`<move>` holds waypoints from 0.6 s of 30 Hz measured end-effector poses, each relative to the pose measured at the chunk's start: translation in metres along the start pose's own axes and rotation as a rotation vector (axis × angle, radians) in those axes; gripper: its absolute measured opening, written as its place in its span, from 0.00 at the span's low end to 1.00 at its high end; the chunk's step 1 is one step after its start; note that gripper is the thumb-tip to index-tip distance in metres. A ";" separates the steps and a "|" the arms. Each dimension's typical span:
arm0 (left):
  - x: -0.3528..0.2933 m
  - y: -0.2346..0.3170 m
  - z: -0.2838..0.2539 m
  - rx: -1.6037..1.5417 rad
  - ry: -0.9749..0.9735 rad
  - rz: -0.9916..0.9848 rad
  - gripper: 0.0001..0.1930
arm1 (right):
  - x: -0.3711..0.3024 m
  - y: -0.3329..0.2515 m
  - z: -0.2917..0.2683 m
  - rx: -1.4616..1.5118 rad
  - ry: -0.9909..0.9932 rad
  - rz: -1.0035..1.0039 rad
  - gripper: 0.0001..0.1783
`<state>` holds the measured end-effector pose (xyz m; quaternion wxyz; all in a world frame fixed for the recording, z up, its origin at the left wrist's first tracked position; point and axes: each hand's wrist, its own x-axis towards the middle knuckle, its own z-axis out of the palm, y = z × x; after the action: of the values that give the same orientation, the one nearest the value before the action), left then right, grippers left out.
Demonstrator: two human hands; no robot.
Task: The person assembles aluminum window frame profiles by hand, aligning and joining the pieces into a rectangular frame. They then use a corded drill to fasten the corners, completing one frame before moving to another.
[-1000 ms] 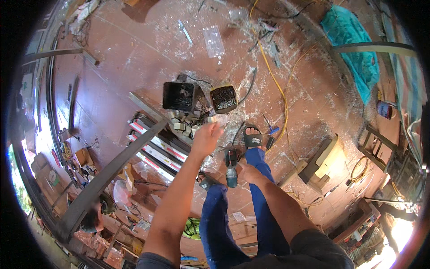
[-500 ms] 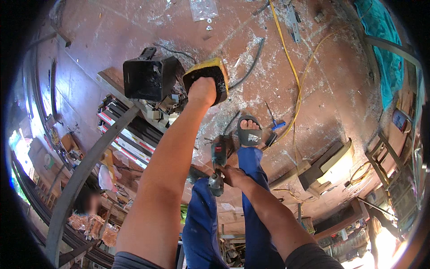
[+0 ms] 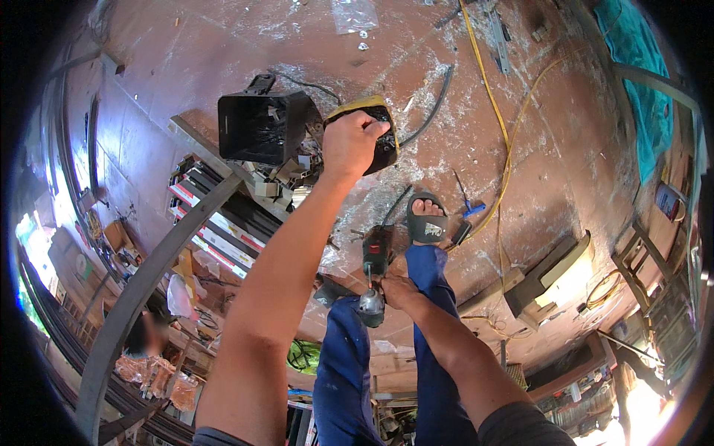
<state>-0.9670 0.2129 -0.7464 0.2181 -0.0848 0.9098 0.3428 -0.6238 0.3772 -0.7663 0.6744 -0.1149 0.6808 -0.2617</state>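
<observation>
My left hand (image 3: 349, 143) is above a black-lined container with a yellow rim (image 3: 344, 107). Its fingers are closed together with the thumb at the side; whatever they pinch is too small or hidden to name. Inside the container lie dark bits that I cannot make out. My right hand (image 3: 401, 293) is low between my knees, wrapped at the side of a grey power drill (image 3: 370, 306) whose bit points away from me. The drill's handle is mostly hidden. Just beyond the bit, a dark power tool with a red patch (image 3: 376, 248) stands near my sandal (image 3: 428, 223).
A black open bin (image 3: 256, 128) stands left of the container, beside stacked bars (image 3: 216, 223) and small metal pieces. A long metal bar (image 3: 160, 271) crosses the left side. A yellow cord (image 3: 510, 149) and a blue-handled tool (image 3: 474, 209) lie on the shavings-strewn floor.
My left hand has lifted from deep inside the yellow-rimmed container to above it, thumb now showing. The drill in my right hand has turned slightly. The whole view has shifted a little.
</observation>
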 end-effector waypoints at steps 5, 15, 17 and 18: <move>-0.096 0.006 -0.065 -1.556 -0.219 -0.528 0.17 | -0.008 -0.009 -0.011 -0.030 0.161 -0.147 0.26; -0.438 0.021 -0.248 -1.887 0.225 -0.558 0.13 | -0.157 -0.110 -0.004 0.176 0.424 -0.539 0.27; -0.493 0.025 -0.268 -1.946 0.315 -0.569 0.11 | -0.200 -0.158 -0.006 0.206 0.448 -0.545 0.27; -0.520 0.028 -0.275 -1.990 0.330 -0.550 0.11 | -0.227 -0.189 -0.010 0.168 0.509 -0.604 0.27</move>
<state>-0.6056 0.0550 -0.3092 -0.0068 -0.4761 0.1848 0.8598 -0.6560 0.3366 -0.4758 0.3841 -0.1858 0.7378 -0.5231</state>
